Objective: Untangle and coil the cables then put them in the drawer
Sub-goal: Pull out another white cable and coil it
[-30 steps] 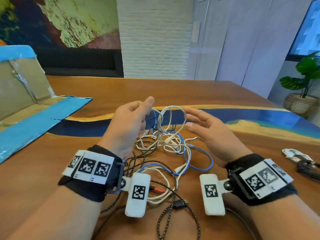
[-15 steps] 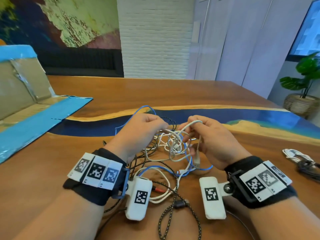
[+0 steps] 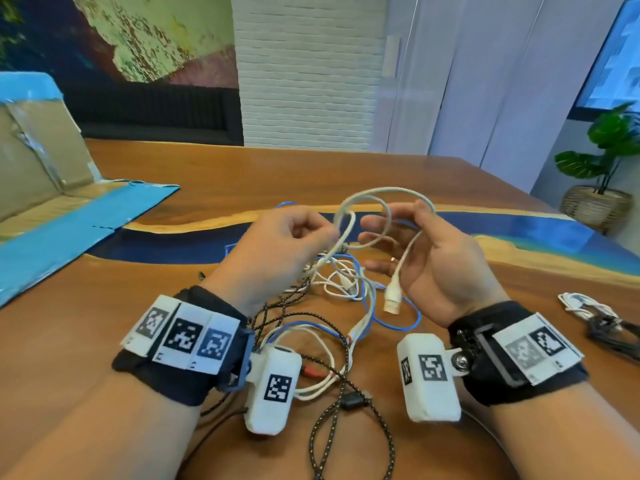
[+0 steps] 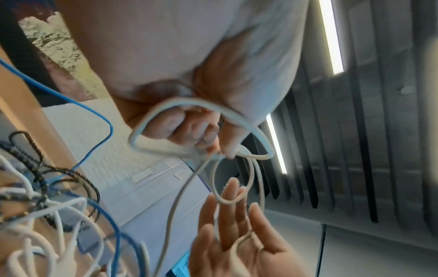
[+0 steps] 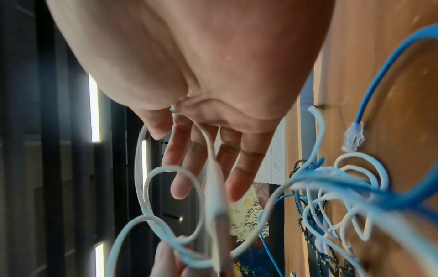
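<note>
The wooden counter [image 3: 138, 341], with a blue band across it, carries the tangle of cables [image 3: 339, 282]. Above it the left hand [image 3: 277, 244] pinches a white cable [image 3: 388, 195] with curled fingers, while the right hand [image 3: 433, 261] lies open, loops draped over its spread fingers. Best to feed slack slowly, keeping loops equal, the plug hanging free.

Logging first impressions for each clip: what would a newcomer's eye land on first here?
First, the white cable looped in the air between the two hands: the left hand pinches it, and its plug end hangs across the open right hand. Next, the tangle of cables, white, blue and black braided, lying below on the wooden table. A blue-taped cardboard box sits at far left.
</note>
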### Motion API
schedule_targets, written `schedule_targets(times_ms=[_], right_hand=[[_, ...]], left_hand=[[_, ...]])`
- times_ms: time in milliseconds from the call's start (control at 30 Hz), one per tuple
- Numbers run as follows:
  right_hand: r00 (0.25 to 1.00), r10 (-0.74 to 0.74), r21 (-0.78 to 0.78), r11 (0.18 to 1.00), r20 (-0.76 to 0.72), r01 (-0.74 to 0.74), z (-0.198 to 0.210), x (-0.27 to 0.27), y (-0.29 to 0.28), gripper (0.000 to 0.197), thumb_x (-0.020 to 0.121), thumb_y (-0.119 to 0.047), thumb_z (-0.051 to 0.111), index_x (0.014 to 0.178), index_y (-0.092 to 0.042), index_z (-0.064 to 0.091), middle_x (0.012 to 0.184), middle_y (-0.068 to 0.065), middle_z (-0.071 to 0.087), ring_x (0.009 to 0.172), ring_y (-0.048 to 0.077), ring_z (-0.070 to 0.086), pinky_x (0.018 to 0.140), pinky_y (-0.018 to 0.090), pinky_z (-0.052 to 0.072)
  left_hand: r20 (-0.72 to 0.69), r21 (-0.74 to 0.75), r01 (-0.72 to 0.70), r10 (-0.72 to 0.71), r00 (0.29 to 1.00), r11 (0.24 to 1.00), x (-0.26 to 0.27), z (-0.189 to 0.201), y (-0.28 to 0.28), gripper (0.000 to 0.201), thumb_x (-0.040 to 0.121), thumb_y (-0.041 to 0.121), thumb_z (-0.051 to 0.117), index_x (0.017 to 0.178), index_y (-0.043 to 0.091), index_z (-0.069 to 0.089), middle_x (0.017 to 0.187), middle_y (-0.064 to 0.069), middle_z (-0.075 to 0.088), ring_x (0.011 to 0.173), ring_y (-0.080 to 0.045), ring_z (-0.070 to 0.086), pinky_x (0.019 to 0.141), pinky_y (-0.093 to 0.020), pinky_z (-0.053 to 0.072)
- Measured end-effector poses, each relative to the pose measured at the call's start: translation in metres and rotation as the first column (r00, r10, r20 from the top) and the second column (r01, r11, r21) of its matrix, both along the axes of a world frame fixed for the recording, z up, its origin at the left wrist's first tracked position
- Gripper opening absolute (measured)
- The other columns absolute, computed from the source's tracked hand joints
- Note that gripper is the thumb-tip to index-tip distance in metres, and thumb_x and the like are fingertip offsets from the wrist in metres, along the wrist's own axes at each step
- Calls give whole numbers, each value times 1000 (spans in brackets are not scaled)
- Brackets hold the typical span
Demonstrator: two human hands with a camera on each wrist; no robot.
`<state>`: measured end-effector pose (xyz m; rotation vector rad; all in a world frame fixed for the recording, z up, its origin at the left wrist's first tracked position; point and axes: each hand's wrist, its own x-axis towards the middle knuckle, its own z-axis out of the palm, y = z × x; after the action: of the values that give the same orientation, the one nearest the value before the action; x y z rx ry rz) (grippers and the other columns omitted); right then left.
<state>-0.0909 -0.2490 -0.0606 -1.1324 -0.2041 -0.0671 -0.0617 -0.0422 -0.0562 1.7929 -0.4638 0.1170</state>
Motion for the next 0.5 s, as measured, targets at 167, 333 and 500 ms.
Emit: schedule_targets(times_ms=[167, 333, 500], right_hand=[[998, -51, -200, 978, 29, 56, -7, 1, 3, 27, 100, -29, 49, 100, -13, 70, 113, 15, 75, 102, 29, 68, 94, 52, 46], [998, 50, -319, 947, 27, -39, -16, 1, 11, 36, 81, -19, 75, 116, -17, 71, 105, 11, 76, 88, 24, 68, 78, 36, 51], [998, -12, -486, 873, 63, 41, -21, 6, 7, 21, 89, -1, 71, 103, -16, 78, 88, 20, 74, 63, 21, 56, 56, 28, 43]], left_hand=[[-51, -342, -5, -13, 999, 940, -6, 10, -1, 17, 105, 21, 55, 92, 12, 62, 70, -5, 57, 64, -18, 55, 52, -28, 45], [-116, -529, 43, -123, 986, 848, -11, 12, -5, 20, 108, 20, 49, 94, 9, 58, 77, -8, 56, 64, -18, 58, 53, -27, 52], [-167, -618, 22, -159, 973, 786, -11, 13, -5, 24, 108, 23, 47, 93, 6, 56, 70, -7, 57, 58, -18, 56, 49, -27, 48]])
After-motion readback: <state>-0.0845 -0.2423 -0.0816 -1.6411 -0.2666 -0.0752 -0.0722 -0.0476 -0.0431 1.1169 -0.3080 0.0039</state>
